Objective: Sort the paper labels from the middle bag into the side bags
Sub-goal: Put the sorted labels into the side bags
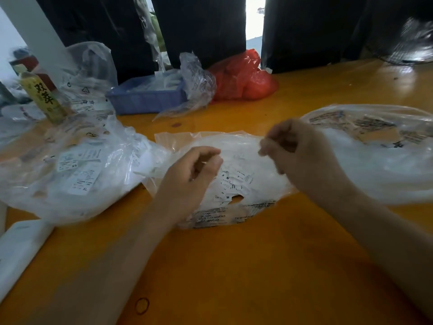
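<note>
**Q:** While both hands sit over the middle bag (234, 160), which step do I read here?

**A:** I read it as the picking step. My left hand (199, 170) hovers over the bag's left part with its fingers curled inward; whether they pinch a label I cannot tell. My right hand (297, 151) is raised over the bag's right part, thumb and fingertips drawn together as though nipping film or a slip; the blur hides which. The paper labels (228, 184), some marked S and M, lie loose in the middle bag between the two hands.

**Q:** What does the next move call for?

**A:** I judge it needs one label separated, its size read, and a carry to the matching side: the left bag (70, 174), where XS and XL tags show, or the right bag (384, 160), whose contents I cannot make out. Thin film may cling to the paper.

**Q:** Surface and room?

**A:** An orange table (234, 266) carries a rubber band (142, 305) near its front edge, a blue tray (147, 99), a red bag (243, 78) and a yellow bottle (43, 97) farther back. Dark curtains (201, 26) hang behind, daylight showing through a gap.
</note>
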